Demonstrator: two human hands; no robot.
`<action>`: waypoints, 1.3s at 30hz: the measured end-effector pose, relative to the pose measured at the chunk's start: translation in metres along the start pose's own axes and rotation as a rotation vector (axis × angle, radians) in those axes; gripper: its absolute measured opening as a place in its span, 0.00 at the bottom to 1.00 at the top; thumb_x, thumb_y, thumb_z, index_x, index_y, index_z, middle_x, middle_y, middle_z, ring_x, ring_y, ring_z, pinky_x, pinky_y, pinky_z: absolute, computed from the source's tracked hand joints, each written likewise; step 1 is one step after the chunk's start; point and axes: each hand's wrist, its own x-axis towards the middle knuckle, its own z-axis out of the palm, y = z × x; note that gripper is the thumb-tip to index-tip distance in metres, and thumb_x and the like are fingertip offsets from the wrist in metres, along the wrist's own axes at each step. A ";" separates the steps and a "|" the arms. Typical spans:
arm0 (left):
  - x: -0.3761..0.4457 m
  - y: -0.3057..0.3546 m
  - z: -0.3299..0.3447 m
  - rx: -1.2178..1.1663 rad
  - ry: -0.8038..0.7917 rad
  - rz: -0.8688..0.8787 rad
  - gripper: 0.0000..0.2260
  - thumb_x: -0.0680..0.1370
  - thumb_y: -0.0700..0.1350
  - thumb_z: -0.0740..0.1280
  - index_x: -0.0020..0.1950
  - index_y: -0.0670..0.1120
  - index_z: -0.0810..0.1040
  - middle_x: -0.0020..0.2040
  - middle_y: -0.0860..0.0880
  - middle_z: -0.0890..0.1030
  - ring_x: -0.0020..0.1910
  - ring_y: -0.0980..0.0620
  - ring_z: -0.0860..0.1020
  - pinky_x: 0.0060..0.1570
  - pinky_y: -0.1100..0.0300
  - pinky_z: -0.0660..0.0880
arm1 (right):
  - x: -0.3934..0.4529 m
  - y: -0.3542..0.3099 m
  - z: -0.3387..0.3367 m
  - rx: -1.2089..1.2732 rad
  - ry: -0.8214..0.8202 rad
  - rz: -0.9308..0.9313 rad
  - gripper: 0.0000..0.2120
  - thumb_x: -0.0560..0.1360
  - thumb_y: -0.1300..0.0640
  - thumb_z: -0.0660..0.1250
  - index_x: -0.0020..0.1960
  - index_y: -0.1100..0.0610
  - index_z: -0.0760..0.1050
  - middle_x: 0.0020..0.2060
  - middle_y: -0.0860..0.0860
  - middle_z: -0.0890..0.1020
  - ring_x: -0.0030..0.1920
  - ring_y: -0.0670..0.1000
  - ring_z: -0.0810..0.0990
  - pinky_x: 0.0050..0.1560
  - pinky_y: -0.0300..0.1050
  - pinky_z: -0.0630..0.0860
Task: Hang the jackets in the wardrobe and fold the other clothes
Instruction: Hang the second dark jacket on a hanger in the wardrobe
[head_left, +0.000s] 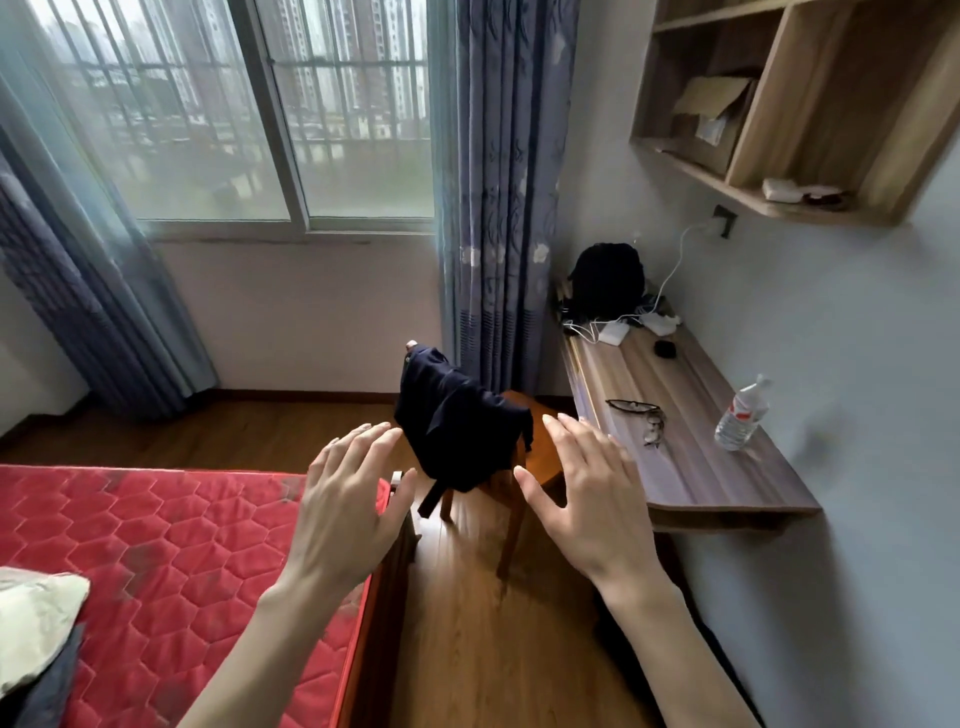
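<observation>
Head-worn view, forward and downward

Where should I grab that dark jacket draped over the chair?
Probably at the top fold of the dark jacket, where it hangs over the chair back. Come from above with both hands, lifting straight up, since its sides dangle loose.

Materials / finish, bedroom view

Garment (460, 426): dark navy cloth, matt, soft folds, draped on chair (540, 457) of varnished wood, glossy orange-brown. Floor (483, 623): wood planks, polished, w/ window glare. Mattress (171, 545): red quilted fabric, slight sheen, hexagon stitching. Desk (691, 441): wood-grain laminate, smooth, semi-matt. Bottle (740, 415): clear plastic, glossy. Curtain (498, 182): blue woven cloth, matt. Shelf (810, 104): light wood-grain board; cardboard box (714, 111) inside, matt.
</observation>
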 end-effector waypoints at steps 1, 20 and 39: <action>0.013 -0.007 0.010 0.010 -0.007 -0.008 0.23 0.82 0.58 0.62 0.73 0.47 0.75 0.72 0.50 0.77 0.75 0.50 0.71 0.75 0.47 0.66 | 0.015 0.005 0.009 0.004 -0.008 -0.006 0.33 0.82 0.32 0.54 0.79 0.50 0.66 0.75 0.49 0.73 0.78 0.51 0.67 0.79 0.53 0.63; 0.151 -0.119 0.158 0.040 -0.130 -0.162 0.22 0.83 0.55 0.63 0.74 0.46 0.75 0.71 0.48 0.78 0.74 0.48 0.71 0.74 0.48 0.67 | 0.177 0.035 0.183 -0.014 -0.192 -0.018 0.32 0.80 0.37 0.65 0.78 0.53 0.69 0.73 0.52 0.75 0.75 0.54 0.71 0.74 0.54 0.69; 0.282 -0.256 0.357 0.061 -0.493 -0.004 0.27 0.78 0.47 0.72 0.76 0.44 0.72 0.73 0.43 0.76 0.75 0.41 0.72 0.72 0.44 0.71 | 0.298 0.051 0.372 -0.179 -0.608 0.357 0.28 0.83 0.44 0.64 0.80 0.50 0.63 0.74 0.50 0.72 0.70 0.55 0.74 0.66 0.49 0.74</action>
